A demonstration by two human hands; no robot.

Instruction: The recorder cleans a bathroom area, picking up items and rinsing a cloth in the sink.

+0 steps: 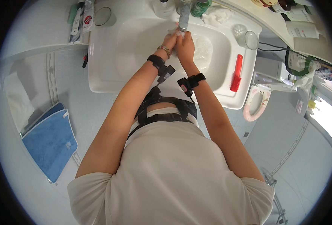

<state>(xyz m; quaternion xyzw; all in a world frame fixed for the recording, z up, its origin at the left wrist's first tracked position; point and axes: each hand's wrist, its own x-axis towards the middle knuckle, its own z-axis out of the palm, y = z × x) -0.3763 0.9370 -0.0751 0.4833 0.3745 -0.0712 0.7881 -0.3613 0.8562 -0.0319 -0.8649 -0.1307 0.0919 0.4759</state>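
Observation:
Both hands meet beneath the faucet point(184, 17) at the back of the white sink point(143, 53). My left hand point(170, 42), with a beaded bracelet at its wrist, touches my right hand point(186, 46). Something whitish, foam or a small wet thing, shows between the fingers; I cannot tell which, nor whether either hand grips it. Rippling water point(201, 52) lies in the basin by my right hand. A red brush point(237, 73) rests on the sink's right rim, bristles towards me.
A glass point(250, 40) is at the sink's right, another glass point(103, 16) at its left. A clear bottle point(164, 8), a green container point(200, 8) and a crumpled white cloth or tissue point(218, 16) stand or lie behind the basin. A blue towel point(52, 140) hangs at left.

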